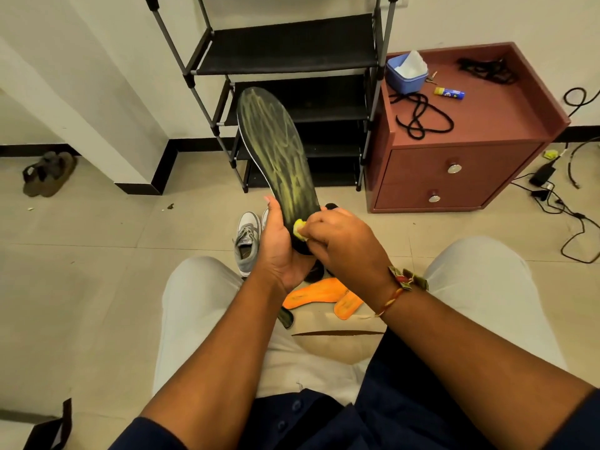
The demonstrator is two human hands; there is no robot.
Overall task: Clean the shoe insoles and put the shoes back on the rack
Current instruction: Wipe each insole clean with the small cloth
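Note:
My left hand (279,245) grips the heel end of a dark insole (279,147) streaked with yellow, holding it upright in front of the black shoe rack (292,43). My right hand (337,238) pinches a small yellow-green wipe (299,227) against the insole's lower part. Two orange insoles (321,295) lie on the floor between my knees. A grey sneaker (247,241) stands on the floor behind my left hand. Another dark insole tip (286,318) shows beside my left forearm.
A reddish-brown bedside cabinet (461,177) stands right of the rack, carrying a blue tub with tissue (406,73), black laces (418,116) and a small blue-yellow tube (449,92). Cables (558,203) trail on the floor at right. Brown sandals (48,173) lie by the left wall.

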